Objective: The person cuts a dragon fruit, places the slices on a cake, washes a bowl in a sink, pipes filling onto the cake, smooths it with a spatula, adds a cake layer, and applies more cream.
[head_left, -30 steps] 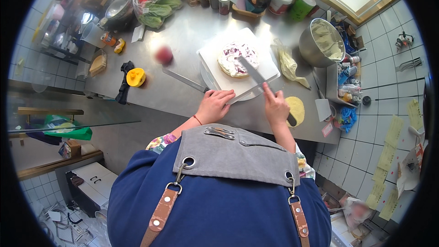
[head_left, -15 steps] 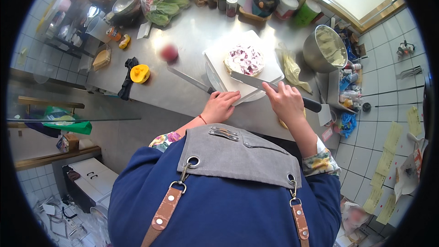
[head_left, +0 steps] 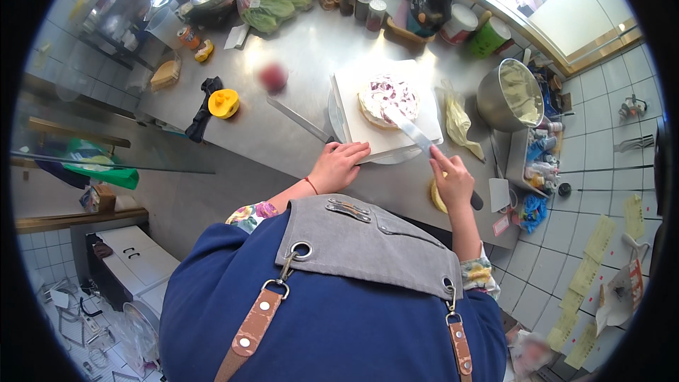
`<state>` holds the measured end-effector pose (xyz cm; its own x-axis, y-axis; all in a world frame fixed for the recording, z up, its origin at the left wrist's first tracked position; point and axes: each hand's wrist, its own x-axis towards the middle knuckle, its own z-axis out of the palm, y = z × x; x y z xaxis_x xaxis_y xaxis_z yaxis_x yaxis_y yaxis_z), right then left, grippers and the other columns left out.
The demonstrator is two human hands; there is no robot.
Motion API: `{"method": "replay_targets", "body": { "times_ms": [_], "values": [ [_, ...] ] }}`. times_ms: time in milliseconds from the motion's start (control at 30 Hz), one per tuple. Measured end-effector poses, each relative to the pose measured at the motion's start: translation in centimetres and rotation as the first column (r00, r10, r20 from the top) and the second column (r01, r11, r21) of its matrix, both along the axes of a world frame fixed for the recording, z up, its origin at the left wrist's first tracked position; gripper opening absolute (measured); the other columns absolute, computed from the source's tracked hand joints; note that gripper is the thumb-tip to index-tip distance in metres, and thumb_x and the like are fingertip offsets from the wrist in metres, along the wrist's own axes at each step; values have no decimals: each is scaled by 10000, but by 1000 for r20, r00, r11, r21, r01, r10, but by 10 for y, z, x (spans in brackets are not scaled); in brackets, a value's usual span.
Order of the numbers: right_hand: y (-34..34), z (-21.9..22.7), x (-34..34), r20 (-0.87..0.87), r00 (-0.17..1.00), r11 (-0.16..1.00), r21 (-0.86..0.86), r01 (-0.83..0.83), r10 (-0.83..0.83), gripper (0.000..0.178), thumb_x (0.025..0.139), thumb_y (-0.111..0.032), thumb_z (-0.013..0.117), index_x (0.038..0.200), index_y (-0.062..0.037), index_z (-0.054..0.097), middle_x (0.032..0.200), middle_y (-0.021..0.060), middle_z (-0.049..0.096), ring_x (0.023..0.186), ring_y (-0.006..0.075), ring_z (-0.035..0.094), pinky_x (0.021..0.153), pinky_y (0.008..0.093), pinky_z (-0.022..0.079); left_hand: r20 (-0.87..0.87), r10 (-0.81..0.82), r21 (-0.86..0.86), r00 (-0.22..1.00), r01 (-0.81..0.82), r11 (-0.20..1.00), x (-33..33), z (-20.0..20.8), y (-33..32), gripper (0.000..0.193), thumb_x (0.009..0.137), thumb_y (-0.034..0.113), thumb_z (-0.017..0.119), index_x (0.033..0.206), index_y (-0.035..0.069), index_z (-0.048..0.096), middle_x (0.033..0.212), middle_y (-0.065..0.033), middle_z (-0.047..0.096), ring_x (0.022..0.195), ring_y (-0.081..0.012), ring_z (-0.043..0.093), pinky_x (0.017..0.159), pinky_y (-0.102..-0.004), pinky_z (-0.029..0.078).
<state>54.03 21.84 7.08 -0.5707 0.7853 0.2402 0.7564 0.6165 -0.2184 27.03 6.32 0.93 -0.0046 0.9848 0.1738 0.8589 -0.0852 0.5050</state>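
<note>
Right fingers [head_left: 440, 160] around spatula [head_left: 416, 133], now farther over cake [head_left: 389, 93] than before; left fingers [head_left: 351, 150] by board [head_left: 358, 131], grip unclear.

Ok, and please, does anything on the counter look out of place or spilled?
I see no clear spill. Slightly odd: a yellow round piece seems to lie straight on the metal counter, near its front edge and partly hidden by the right hand, off the white board.

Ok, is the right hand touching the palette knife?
Touching: the head view shows the right hand gripping the palette knife, its dark handle jutting out.
</note>
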Motion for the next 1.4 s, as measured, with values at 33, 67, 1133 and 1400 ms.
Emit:
{"method": "replay_targets", "body": {
  "times_ms": [33, 67, 1133, 1400],
  "values": [
    [-4, -6, 0, 2, 1000, 1000, -12, -7, 7, 283, 928, -354, 667, 1207, -356, 715, 760, 35, 575, 609, 256, 623, 552, 393, 503, -7, 1, -1, 1000, -1, 1000, 0, 2, 0, 520, 851, 135, 669, 1360, 168, 569, 1433, 1, 553, 1305, -144, 520, 1055, -403, 341],
    [-5, -8, 5, 15, 1000, 999, 34, 5, -6, 286, 927, -352, 670, 1209, -350, 716, 761, 34, 573, 612, 253, 622, 555, 392, 502, -14, -1, -1, 1000, 1, 1000, 0, 3, 1, 515, 853, 136, 669, 1358, 168, 571, 1432, 1, 554, 1306, -144, 519, 1056, -403, 341],
    [-19, -26, -44, -81, 994, 982, -182, 59, -75, 274, 936, -374, 652, 1201, -341, 715, 763, 73, 584, 656, 302, 657, 582, 432, 532, -32, -24, -21, 999, 24, 999, 10, 0, 0, 568, 853, 160, 670, 1404, 169, 530, 1470, -3, 518, 1327, -157, 500, 1048, -423, 358],
    [34, -40, -56, -2, 1000, 992, 126, -19, 20, 315, 942, -362, 639, 1256, -366, 666, 801, 60, 584, 681, 275, 667, 588, 421, 535, -33, -25, -18, 999, 24, 1000, 10, -1, -1, 567, 852, 158, 660, 1403, 160, 529, 1472, -5, 516, 1332, -164, 497, 1055, -402, 346]
  ]
}}
